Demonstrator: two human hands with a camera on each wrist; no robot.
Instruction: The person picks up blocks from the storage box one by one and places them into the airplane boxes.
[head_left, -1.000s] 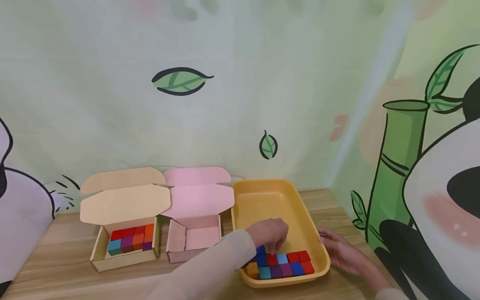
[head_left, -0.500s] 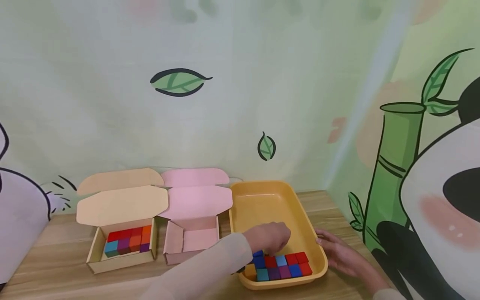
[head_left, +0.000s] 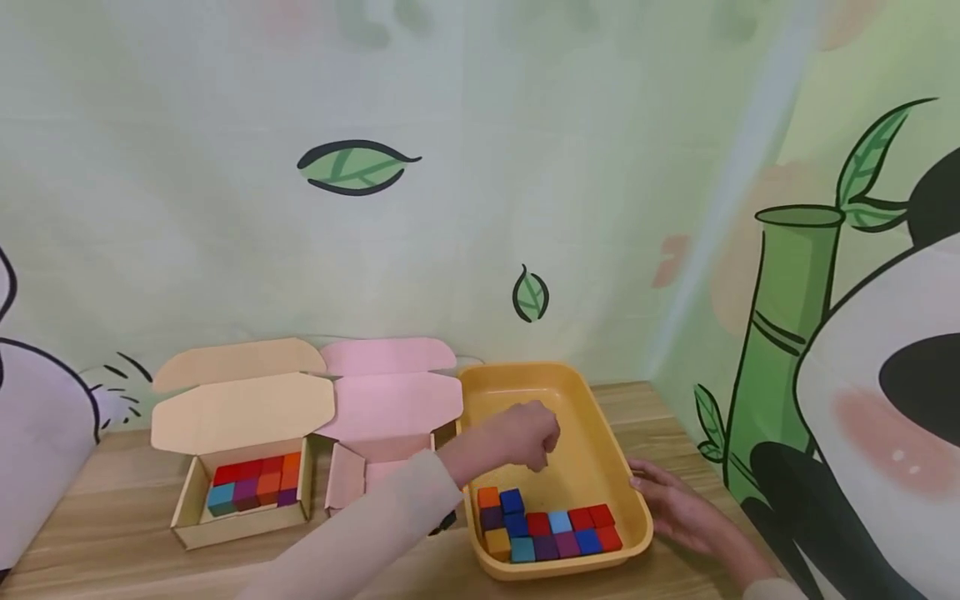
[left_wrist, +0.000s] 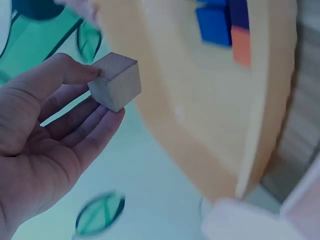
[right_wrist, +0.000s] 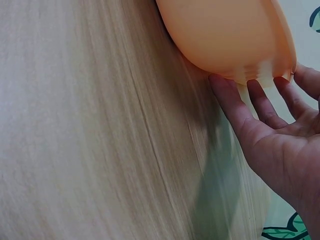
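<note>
A pale green wall (head_left: 187,242) carries a printed leaf (head_left: 356,167) toward ten o'clock and a smaller leaf (head_left: 531,297) near centre. A whitish streak (head_left: 731,196) slants toward two; bamboo (head_left: 783,283) and a panda (head_left: 847,375) lie just past three. The wood-grain tabletop (head_left: 105,517) spans eight to five.

Left hand (head_left: 517,435) sits near 6 o'clock, thumb and fingers pinched, forearm (head_left: 352,533) slanting in from 7. Right hand (head_left: 681,508)'s around 4:30, fingers spread.
</note>
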